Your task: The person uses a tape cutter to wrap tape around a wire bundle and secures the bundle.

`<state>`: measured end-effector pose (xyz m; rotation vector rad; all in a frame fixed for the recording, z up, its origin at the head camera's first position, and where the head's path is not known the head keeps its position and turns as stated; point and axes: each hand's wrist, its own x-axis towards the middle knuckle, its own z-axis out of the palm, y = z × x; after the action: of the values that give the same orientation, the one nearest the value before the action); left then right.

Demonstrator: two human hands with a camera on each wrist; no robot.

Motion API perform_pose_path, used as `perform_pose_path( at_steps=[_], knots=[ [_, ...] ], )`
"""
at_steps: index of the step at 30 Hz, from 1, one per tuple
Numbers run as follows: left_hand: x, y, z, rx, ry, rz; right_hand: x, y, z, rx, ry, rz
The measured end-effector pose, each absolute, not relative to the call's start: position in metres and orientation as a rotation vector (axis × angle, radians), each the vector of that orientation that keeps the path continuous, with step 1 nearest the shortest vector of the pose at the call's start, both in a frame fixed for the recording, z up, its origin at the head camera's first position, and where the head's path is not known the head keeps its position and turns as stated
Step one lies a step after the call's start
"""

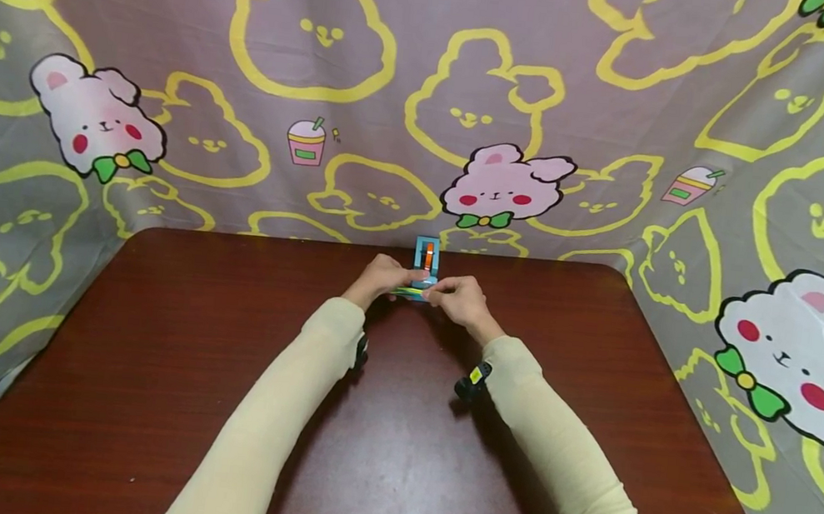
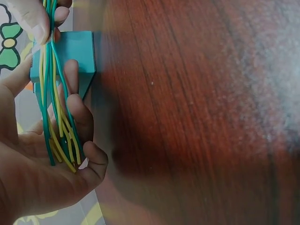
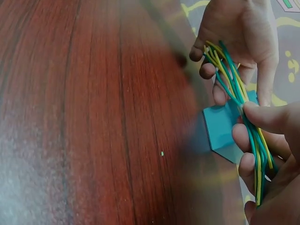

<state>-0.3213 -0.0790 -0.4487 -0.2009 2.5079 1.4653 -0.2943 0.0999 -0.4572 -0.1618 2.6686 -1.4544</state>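
In the left wrist view, a bundle of green and yellow wires (image 2: 50,86) hangs lengthwise, its loose ends fanned over my left palm. My right hand (image 3: 276,154) pinches the bundle between thumb and fingers near its middle. My left hand (image 1: 378,277) is cupped beneath the free ends, fingers loosely bent, not visibly clamped on the wires. Its thumb reaches toward a light blue device (image 1: 421,245), which has an orange part in a dark slot. Close behind the wires shows the device's blue side (image 3: 220,129). The exact contact between left thumb and device is hidden.
The dark brown table (image 1: 183,350) ends at the back against a hanging cloth (image 1: 364,135) with cartoon bears and rabbits. The blue device stands at that far edge. A tiny green scrap (image 3: 162,153) lies on the tabletop in the right wrist view.
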Motion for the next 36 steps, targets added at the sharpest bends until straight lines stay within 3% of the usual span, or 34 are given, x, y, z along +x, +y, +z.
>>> perform_pose_path(
  at_steps=[17,26,36],
  knots=[
    [-0.322,-0.076,-0.450,-0.219,2.519,1.486,-0.298,0.106,-0.464,-0.387,2.776,-1.366],
    [-0.316,-0.080,-0.457,-0.195,2.435,1.465,-0.293,0.106,-0.487,-0.324,2.683,-1.391],
    [-0.316,-0.086,-0.452,-0.091,2.510,1.466,-0.297,0.106,-0.478,-0.388,2.706,-1.382]
  ],
)
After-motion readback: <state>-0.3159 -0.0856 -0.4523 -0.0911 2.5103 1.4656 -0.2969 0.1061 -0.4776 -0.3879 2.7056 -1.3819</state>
